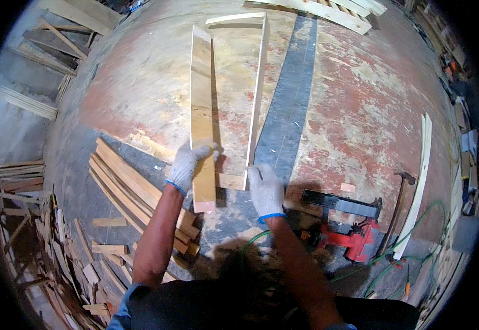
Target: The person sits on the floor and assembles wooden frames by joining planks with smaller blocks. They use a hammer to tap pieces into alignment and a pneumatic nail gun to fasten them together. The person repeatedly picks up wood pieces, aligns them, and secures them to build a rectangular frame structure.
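Observation:
My left hand (pixel 184 166), in a white knit glove with a blue cuff, is closed on a long flat wooden board (pixel 201 104) near its lower end. The board points away from me and stands apart from the upper crosspiece (pixel 234 21) of a three-sided wooden frame. That crosspiece joins a long thin side board (pixel 257 91), set on edge. A short lower crosspiece (pixel 231 181) lies between my hands. My gloved right hand (pixel 266 190) grips the frame's near right corner; its fingertips are partly hidden.
A red-and-black nail gun (pixel 355 239) lies right of my right hand, beside a hammer (pixel 398 209) and a green hose (pixel 404 242). Stacked wood strips (pixel 135 187) are left of my left arm. A slatted wooden piece (pixel 327 14) lies at the far edge. Scrap wood (pixel 58 247) fills the left.

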The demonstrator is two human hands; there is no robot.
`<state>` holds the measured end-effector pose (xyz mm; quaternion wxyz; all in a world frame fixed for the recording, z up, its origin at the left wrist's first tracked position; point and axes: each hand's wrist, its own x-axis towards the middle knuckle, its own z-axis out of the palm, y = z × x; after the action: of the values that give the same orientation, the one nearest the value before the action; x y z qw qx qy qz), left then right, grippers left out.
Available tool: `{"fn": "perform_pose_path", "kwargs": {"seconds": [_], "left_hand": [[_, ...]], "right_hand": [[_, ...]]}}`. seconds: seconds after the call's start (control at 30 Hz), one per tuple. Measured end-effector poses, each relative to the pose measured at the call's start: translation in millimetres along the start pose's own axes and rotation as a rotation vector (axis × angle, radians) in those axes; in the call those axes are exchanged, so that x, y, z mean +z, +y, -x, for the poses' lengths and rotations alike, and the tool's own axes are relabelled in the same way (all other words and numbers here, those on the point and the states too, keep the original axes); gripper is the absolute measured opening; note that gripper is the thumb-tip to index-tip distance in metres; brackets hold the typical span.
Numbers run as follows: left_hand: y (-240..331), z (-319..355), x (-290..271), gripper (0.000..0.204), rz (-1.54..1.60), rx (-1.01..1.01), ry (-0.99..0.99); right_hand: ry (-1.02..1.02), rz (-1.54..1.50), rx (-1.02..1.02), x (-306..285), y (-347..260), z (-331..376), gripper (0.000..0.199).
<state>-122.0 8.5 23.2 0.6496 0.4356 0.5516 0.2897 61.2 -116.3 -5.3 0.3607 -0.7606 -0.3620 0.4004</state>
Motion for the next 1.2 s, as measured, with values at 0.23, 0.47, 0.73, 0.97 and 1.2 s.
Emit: {"fn": "perform_pose_path", "kwargs": {"seconds": [0.23,0.47,0.73,0.97,1.2], "left_hand": [[-11.2,-12.0,-74.4,0.033,0.012,0.042,-0.034],[-16.5,-10.3,-105.0,0.03,0.034,0.064,-0.058],[-23.4,-28.0,-108.3,0.027,0.078,0.09,0.037],[-25.1,-42.4,-94.7,0.025,-0.168,0.071,0.142],[-48.8,-59.4,-66.8,0.026,-0.226,-0.018,0.204]], "right_hand": [[0.082,0.361,0.007,32.4,-3.2,-29.0,0.057],[-0.183,0.561,0.018,21.3,15.8,-71.6,0.054],[-0.104,0.111,0.041,-65.7,37.9,-96.2,0.035],[-0.107,0.004,-0.094,-89.8,56.2,-91.3,0.023],[-0.136,0.015,-0.167,-62.2,45.0,-66.5,0.039]]}}
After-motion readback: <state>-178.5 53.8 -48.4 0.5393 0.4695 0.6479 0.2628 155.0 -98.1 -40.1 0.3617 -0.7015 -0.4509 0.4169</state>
